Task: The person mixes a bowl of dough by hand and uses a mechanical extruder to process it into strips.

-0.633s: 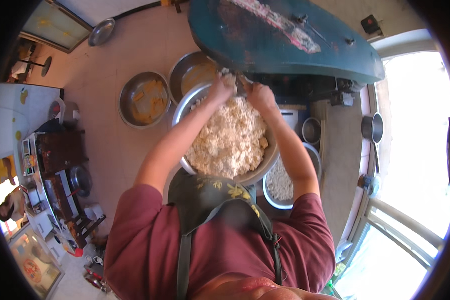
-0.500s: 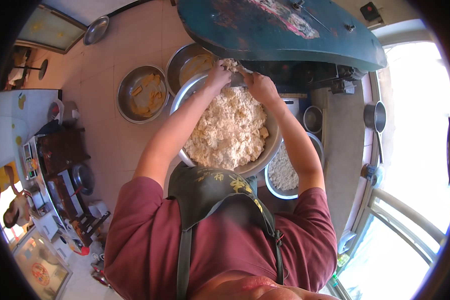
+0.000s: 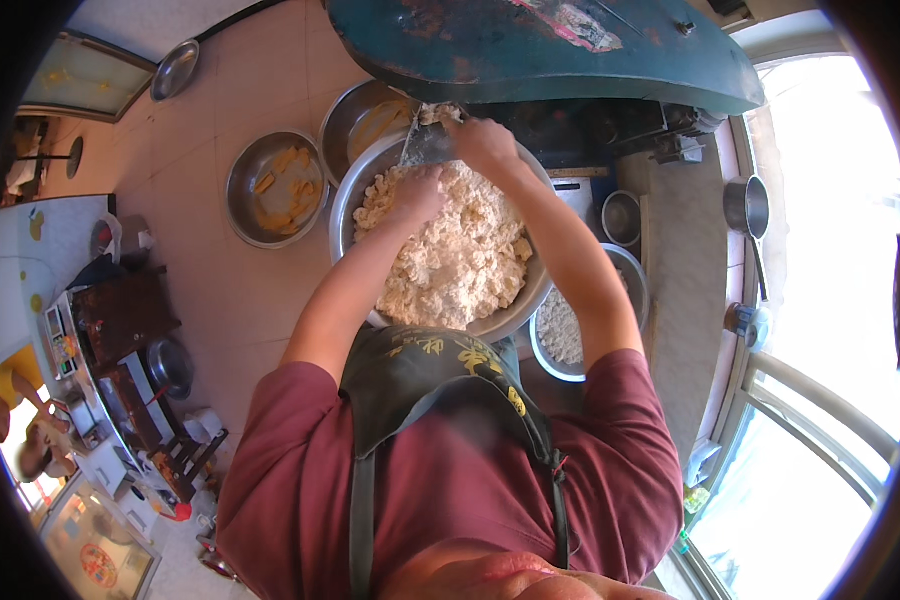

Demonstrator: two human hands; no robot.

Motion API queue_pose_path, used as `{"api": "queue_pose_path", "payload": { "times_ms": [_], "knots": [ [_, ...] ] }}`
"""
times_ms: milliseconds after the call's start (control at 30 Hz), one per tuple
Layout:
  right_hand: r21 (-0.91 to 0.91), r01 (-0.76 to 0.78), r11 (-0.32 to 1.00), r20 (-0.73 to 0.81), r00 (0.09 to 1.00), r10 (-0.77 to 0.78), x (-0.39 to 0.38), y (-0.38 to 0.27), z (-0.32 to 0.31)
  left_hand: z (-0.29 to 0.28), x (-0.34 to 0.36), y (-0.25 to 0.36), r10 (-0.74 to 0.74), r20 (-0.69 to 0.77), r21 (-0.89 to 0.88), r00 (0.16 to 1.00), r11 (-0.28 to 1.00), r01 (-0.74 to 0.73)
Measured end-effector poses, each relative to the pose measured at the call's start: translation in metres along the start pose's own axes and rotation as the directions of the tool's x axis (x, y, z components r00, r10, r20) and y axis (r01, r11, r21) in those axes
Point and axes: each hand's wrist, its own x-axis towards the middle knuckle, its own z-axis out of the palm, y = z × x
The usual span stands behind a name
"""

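Observation:
A large metal bowl full of crumbly, pale dough stands in front of me. My left hand is down at the dough near the bowl's far left side; its fingers are blurred and partly hidden. Beyond the far rim, a lump of dough sits at a metal plate under a green machine. Against that lump my right hand is curled, its fingertips on the dough and partly out of sight.
Two metal bowls with yellowish residue, one nearer and one behind it, stand on the tiled floor to the left. At right are a bowl of white crumbly stuff, a small metal bowl and a ladle-like pot on the ledge.
My left hand has left the lump by the machine and come back down onto the dough in the bowl. My right hand has shifted left, closer over the lump. The view has moved slightly.

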Motion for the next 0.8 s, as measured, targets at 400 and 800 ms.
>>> {"api": "queue_pose_path", "payload": {
  "times_ms": [400, 800],
  "knots": [
    [0.011, -0.017, 1.000, -0.033, 0.999, 0.017, 0.015, -0.011, 0.014, -0.005, -0.047, -0.047, -0.071, -0.298, -0.411, 0.952, 0.909, -0.061],
    [-0.133, -0.020, 0.991, -0.066, 0.998, 0.012, 0.016, -0.027, 0.025, -0.011, -0.102, -0.039, -0.075, -0.226, -0.378, 0.971, 0.926, -0.016]
  ]
}}
